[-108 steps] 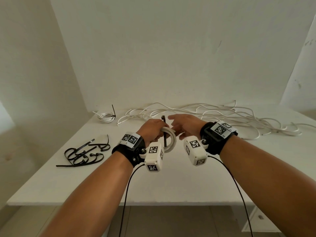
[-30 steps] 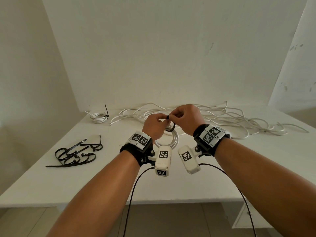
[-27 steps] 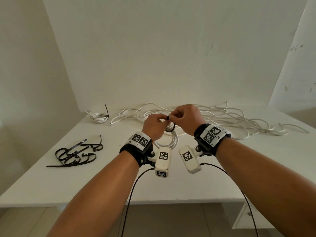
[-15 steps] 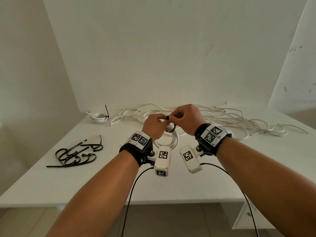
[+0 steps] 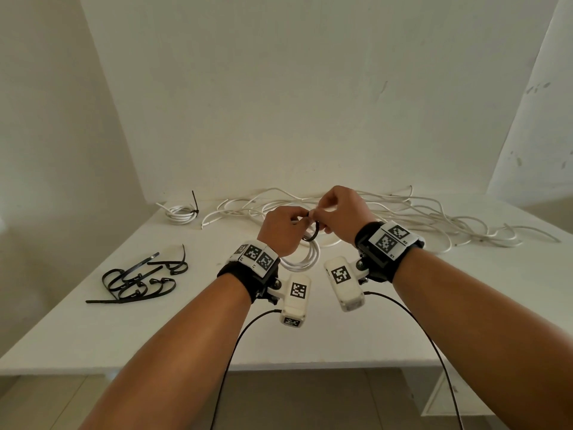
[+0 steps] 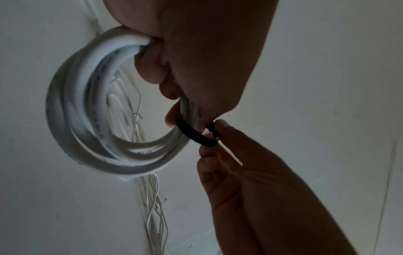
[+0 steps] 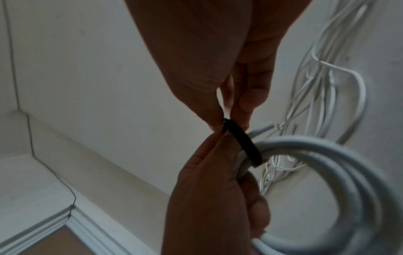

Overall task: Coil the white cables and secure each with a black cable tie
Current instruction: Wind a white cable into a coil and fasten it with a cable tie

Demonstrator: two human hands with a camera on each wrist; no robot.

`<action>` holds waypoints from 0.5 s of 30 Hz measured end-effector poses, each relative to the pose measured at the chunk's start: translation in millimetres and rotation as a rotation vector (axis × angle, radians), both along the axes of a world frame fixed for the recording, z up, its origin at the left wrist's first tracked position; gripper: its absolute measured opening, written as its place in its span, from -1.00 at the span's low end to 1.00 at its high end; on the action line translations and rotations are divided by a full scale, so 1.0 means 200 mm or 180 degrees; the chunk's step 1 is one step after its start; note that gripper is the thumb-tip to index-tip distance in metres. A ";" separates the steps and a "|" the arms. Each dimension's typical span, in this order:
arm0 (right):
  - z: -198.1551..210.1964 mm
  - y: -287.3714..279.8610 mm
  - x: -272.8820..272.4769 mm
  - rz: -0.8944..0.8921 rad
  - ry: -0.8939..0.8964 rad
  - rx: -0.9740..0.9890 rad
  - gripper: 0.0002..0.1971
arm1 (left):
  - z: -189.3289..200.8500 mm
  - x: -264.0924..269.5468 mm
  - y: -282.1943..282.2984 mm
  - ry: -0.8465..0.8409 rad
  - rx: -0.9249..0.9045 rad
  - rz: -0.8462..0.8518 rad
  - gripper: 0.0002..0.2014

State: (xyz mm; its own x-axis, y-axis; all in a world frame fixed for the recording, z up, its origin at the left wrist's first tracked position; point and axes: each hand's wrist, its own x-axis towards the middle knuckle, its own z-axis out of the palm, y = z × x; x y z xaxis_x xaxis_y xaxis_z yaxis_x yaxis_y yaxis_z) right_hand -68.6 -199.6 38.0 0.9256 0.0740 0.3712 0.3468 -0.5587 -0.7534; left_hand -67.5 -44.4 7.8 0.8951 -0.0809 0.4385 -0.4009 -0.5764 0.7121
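Fingertips of the right hand (image 5: 342,217) pinch the black cable tie (image 6: 197,133), left hand (image 5: 283,229) clamps the coil (image 6: 91,124); best feed the tail squarely.

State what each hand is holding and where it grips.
Left hand grips the cable coil at its top, by the black tie. Right hand pinches the tie's ends.

Left hand (image 6: 196,51) grips white cable coil (image 6: 87,120). Black tie (image 6: 196,136) looped around the coil's strands; right hand (image 6: 250,181) fingers (image 6: 224,127) pinch the tie.
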 end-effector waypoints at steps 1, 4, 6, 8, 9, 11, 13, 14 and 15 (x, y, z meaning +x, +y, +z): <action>0.00 0.01 0.00 -0.0046 0.0057 0.0067 -0.81 | 0.00 0.00 0.00 0.0061 -0.0121 -0.0010 -0.82; 0.00 0.04 -0.02 0.0107 0.0321 0.0200 -0.74 | -0.02 0.00 -0.01 0.0195 -0.0344 0.0113 -0.81; -0.01 0.04 -0.02 0.0266 0.0412 0.0229 -0.73 | -0.03 0.00 -0.01 0.0198 -0.0435 0.0142 -0.82; -0.03 0.03 -0.02 0.0285 0.0422 0.0286 -0.78 | -0.04 0.00 0.00 0.0202 -0.0562 0.0102 -0.85; -0.03 0.03 -0.02 0.0268 0.0409 0.0299 -0.80 | -0.04 0.00 0.00 0.0175 -0.0563 0.0071 -0.85; -0.04 0.02 -0.02 0.0207 0.0352 0.0328 -0.81 | -0.05 -0.01 -0.01 0.0071 -0.0416 -0.0048 -0.83; -0.04 0.01 -0.01 0.0193 0.0415 0.0531 -0.75 | -0.05 -0.02 -0.01 -0.0046 -0.0255 -0.0144 -0.75; -0.04 0.01 0.00 0.0208 0.0489 0.0661 -0.70 | -0.04 -0.02 -0.01 -0.0048 -0.0265 -0.0150 -0.71; -0.03 0.01 0.00 0.0241 0.0567 0.0700 -0.66 | -0.04 -0.02 0.00 -0.0019 -0.0363 -0.0140 -0.70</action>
